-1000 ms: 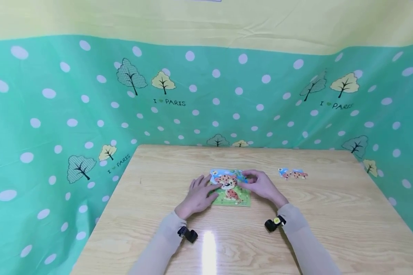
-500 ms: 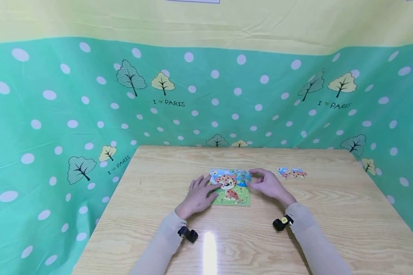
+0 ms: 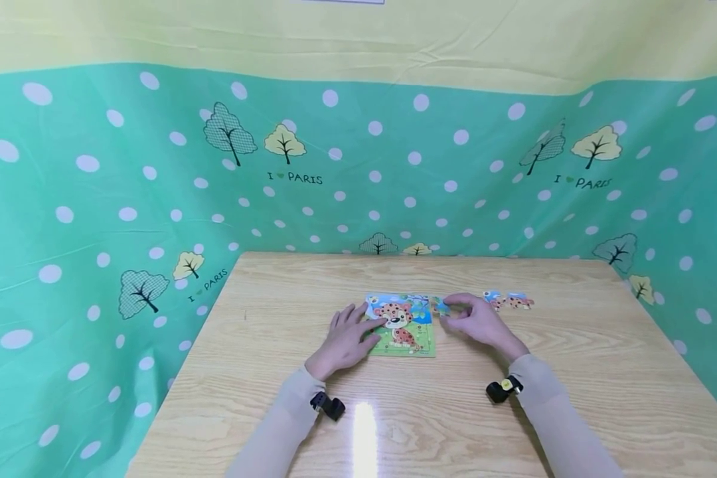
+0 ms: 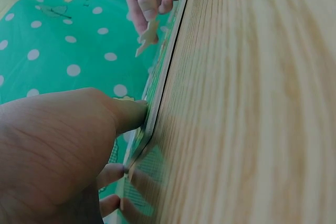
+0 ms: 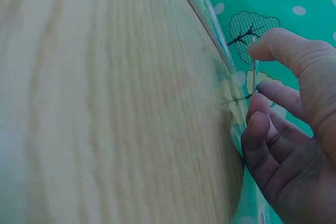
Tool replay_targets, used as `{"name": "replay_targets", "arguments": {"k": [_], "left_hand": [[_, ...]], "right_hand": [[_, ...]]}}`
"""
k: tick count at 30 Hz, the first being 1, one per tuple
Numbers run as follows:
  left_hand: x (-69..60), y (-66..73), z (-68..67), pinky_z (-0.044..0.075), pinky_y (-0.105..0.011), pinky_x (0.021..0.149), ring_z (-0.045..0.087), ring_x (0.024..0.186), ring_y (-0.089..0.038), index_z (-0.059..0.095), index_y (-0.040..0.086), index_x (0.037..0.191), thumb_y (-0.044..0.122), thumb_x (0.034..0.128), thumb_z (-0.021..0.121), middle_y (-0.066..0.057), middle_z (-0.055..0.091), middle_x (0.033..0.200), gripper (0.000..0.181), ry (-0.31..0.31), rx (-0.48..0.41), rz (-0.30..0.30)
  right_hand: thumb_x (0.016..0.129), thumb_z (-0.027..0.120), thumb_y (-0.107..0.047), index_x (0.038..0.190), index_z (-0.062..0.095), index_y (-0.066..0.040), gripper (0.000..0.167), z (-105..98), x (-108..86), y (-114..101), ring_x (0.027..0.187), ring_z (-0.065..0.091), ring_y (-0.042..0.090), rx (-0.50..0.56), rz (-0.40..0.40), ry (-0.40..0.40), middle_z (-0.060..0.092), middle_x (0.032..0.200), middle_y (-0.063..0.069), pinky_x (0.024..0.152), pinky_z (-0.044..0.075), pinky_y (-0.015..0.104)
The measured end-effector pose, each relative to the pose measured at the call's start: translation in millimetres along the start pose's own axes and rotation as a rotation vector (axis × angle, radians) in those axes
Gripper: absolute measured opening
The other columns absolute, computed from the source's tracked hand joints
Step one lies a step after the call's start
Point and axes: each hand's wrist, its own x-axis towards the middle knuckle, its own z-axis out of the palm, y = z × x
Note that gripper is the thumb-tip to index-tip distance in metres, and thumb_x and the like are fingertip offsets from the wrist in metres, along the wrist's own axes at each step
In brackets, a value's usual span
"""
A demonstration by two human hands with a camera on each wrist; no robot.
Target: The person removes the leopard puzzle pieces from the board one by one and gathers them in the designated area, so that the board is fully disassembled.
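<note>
A puzzle board [image 3: 403, 338] with a spotted leopard picture lies flat on the table. My left hand [image 3: 345, 340] rests on its left side, fingers spread, as the thumb [image 4: 131, 115] on its edge shows in the left wrist view. Just right of the board, my right hand [image 3: 475, 320] pinches a blue and green puzzle piece [image 3: 439, 307] between thumb and fingers. The right wrist view shows that piece [image 5: 254, 66] edge-on, held clear of the table. The left wrist view has the piece [image 4: 148, 38] hanging from the right fingertips.
Two loose puzzle pieces, one [image 3: 494, 301] beside the other [image 3: 520, 301], lie on the wooden table [image 3: 430, 425] to the right of my right hand. A green dotted curtain [image 3: 334, 166] hangs behind and along the sides of the table.
My right hand has drawn away to the right from the board, with the blue and green piece now off the picture's upper right corner. My left hand has stayed in place.
</note>
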Motion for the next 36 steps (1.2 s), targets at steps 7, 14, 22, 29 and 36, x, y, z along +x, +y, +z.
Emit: {"name": "replay_targets", "arguments": {"k": [7,14,22,29,36], "left_hand": [[-0.2,0.5,0.0,0.009,-0.075,0.128,0.017,0.161,-0.052,0.058,0.024,0.155,0.036,0.1126,0.050,-0.023,0.025,0.175,0.044,0.008,-0.015,0.001],[1.2,-1.2,0.7,0.009,-0.075,0.128,0.017,0.161,-0.052,0.058,0.025,0.155,0.037,0.1126,0.050,-0.022,0.024,0.176,0.044,0.011,-0.008,0.007],[1.5,-2.3,2.9,0.009,-0.076,0.128,0.017,0.161,-0.052,0.058,0.025,0.154,0.036,0.1124,0.051,-0.022,0.025,0.176,0.044,0.014,-0.015,0.004],[1.6,-2.4,4.5,0.009,-0.074,0.129,0.016,0.162,-0.051,0.058,0.026,0.155,0.036,0.1124,0.050,-0.020,0.025,0.176,0.044,0.015,-0.014,-0.011],[1.3,-3.7,4.2,0.009,-0.075,0.128,0.017,0.162,-0.051,0.058,0.025,0.154,0.035,0.1119,0.051,-0.021,0.025,0.176,0.044,0.018,-0.016,-0.006]], "right_hand": [[0.090,0.083,-0.018,0.139,0.068,-0.005,0.052,-11,-3.6,4,0.068,0.055,0.013,-0.019,-0.011,0.019,0.063,0.140,0.019,0.053,0.046,0.023],[0.091,0.082,-0.020,0.139,0.069,-0.007,0.051,-23,-6.6,10,0.063,0.051,0.010,-0.057,0.002,0.043,0.063,0.141,0.019,0.052,0.043,0.023],[0.094,0.079,-0.022,0.141,0.067,-0.006,0.051,-37,-11.3,19,0.061,0.047,0.010,-0.080,0.024,0.047,0.062,0.131,0.018,0.052,0.042,0.024],[0.094,0.078,-0.024,0.140,0.068,-0.006,0.050,-49,-15.1,26,0.073,0.054,0.012,-0.121,0.029,0.080,0.067,0.125,0.020,0.059,0.048,0.025],[0.096,0.076,-0.024,0.144,0.064,-0.003,0.054,-65,-18.2,33,0.075,0.057,0.015,-0.150,0.046,0.075,0.059,0.148,0.026,0.065,0.049,0.026]]}}
